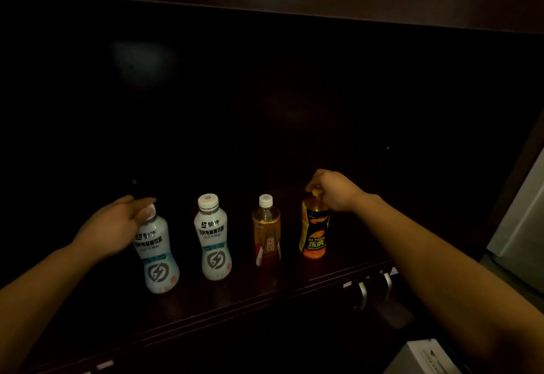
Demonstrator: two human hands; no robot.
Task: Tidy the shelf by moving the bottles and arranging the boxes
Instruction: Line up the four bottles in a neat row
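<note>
Both arms reach in. The left hand (113, 226) curls round the neck of the outer white bottle (157, 251), tipping it slightly; the right hand (334, 189) pinches the cap of the yellow bottle (314, 228), likely to lift both ends at once. Between them stand another white bottle (213, 238) and a tea bottle (266, 231) (untouched), all near the front of the dark shelf (206, 306). Behind: blackness.
</note>
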